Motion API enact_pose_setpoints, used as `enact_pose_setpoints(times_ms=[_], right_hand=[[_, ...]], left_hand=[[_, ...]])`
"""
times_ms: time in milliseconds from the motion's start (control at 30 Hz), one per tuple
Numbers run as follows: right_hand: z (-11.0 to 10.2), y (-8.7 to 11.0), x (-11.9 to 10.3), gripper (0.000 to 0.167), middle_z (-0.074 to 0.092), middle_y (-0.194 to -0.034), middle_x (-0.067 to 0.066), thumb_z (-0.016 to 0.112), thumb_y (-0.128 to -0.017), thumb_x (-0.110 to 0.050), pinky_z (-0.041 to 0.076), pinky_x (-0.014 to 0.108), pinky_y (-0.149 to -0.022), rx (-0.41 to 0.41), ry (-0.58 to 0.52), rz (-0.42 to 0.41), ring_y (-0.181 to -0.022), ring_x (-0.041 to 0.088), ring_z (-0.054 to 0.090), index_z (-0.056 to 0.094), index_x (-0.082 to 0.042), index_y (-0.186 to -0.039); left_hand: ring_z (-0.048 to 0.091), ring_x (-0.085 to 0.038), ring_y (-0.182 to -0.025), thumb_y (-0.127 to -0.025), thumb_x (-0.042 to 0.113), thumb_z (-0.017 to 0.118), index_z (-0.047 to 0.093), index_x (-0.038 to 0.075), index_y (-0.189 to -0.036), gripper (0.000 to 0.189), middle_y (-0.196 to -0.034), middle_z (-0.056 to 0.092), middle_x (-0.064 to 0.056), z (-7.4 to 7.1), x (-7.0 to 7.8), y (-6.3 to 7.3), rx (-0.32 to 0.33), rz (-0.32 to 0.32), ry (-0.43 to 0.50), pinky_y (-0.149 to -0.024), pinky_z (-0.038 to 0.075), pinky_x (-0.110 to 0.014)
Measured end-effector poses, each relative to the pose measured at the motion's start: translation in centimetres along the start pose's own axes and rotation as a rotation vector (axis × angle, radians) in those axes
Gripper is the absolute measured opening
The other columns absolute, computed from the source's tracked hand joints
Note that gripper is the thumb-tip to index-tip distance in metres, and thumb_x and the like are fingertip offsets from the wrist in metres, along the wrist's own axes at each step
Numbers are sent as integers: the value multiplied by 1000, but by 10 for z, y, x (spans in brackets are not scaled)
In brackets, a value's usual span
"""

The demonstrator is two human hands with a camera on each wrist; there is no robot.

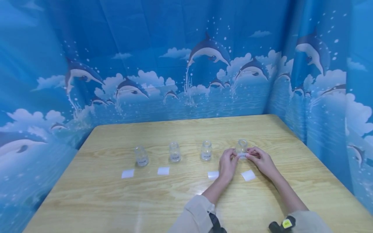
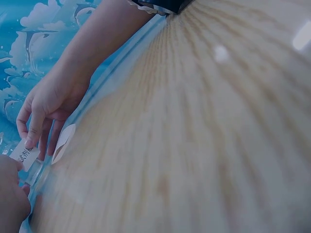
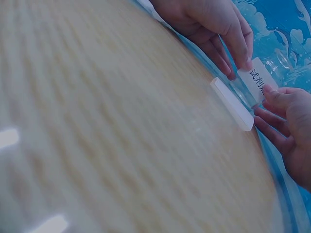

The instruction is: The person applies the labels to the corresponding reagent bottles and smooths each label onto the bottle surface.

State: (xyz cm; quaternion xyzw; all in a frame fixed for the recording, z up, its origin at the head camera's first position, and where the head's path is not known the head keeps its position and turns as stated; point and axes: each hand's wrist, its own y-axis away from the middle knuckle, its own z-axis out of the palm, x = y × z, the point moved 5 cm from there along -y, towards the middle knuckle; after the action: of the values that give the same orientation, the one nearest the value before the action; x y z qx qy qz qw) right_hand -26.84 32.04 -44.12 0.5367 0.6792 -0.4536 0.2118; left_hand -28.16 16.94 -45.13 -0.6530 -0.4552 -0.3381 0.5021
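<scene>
A small white label [image 3: 255,77] with dark printed characters is pinched at its two ends, one end in each hand. My left hand [image 1: 228,162] holds the left end between thumb and finger. The right hand [image 1: 262,161] grips the other end the same way. Behind the label, between both hands, stands a clear glass bottle [image 1: 242,145], its lower front hidden by the label and fingers. Just in front of it on the table lies a blank white paper piece [image 1: 248,175], curled up at the edges in the wrist views.
Left of my hands stand three more clear bottles, the nearest bottle [image 1: 206,150], a middle bottle [image 1: 175,152] and the far-left bottle [image 1: 141,156], each bearing a label. Other white paper pieces [image 1: 163,171] lie before them on the wooden table [image 1: 116,200]. A blue dolphin curtain [image 1: 163,38] surrounds the table.
</scene>
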Motion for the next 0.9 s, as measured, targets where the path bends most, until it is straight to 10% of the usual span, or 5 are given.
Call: enact_pose_setpoints(times_ms=[200,500,900], right_hand=[[0,-2,3,10,60,-107,24,65,-83,-1,41,8,-77,26,6,-17,-88,-7,52,56,3,-86],[1,-2,5,11,59,-103,24,65,-83,0,44,11,-79,66,27,14,-93,34,59,57,6,-89],[2,-3,13,14,61,-93,29,63,-84,-1,51,17,-66,94,-85,64,-69,3,59,53,8,-82]], left_hand=[[58,-15,-99,-80,2,67,62,8,-81,8,-113,59,-3,2,0,-1,12,-13,22,-81,45,-16],[60,-11,-90,-80,1,68,62,6,-84,9,-109,60,0,4,-2,-2,35,-26,16,-76,47,-14],[57,-4,-79,-76,6,72,62,12,-78,11,-99,63,5,2,-3,-4,127,-28,-60,-70,47,-14]])
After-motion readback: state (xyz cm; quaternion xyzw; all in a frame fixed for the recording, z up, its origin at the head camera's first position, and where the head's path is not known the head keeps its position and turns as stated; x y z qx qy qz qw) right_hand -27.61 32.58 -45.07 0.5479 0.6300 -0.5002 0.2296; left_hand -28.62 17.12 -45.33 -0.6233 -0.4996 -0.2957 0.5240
